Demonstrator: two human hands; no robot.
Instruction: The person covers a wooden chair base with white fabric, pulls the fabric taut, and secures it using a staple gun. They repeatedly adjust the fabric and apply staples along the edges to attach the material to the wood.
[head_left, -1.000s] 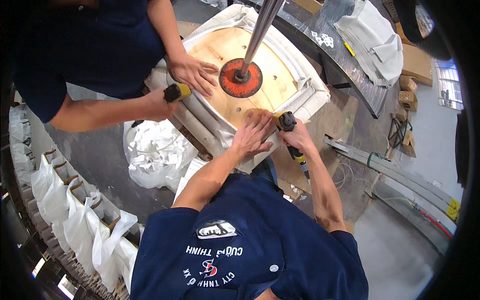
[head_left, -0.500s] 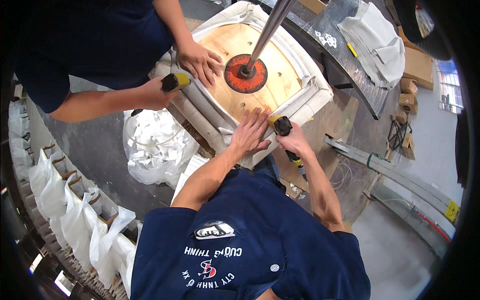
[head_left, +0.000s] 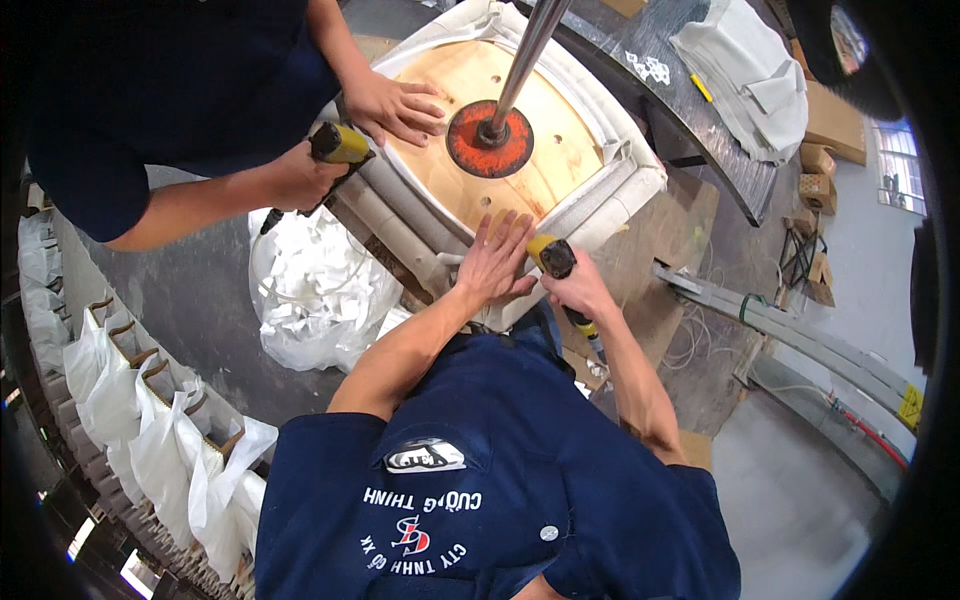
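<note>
A padded seat [head_left: 618, 208] lies with its round-edged plywood panel [head_left: 425, 180] facing up and pale fabric folded around the rim. My left hand [head_left: 495, 262] rests flat on its near edge, fingers stretched over fabric and wood. Just right of it, my right hand [head_left: 582, 290] grips a yellow-and-black staple gun [head_left: 553, 257], its nose at the fabric edge beside my left fingers; the nose tip is hidden. A red round plate [head_left: 468, 152] on a metal rod [head_left: 530, 65] presses on the panel's middle.
Across the seat, a co-worker's hand [head_left: 390, 105] lies on the panel; the other holds another staple gun [head_left: 342, 145]. A clear bag of white scraps [head_left: 325, 300] stands left. White-wrapped pieces [head_left: 110, 385] line the far left. Folded fabric [head_left: 745, 75] lies on a dark table [head_left: 725, 150].
My staple gun has shifted slightly left, toward my left hand, which stays on the seat edge. The co-worker's staple gun and flat hand have moved a little up and left.
</note>
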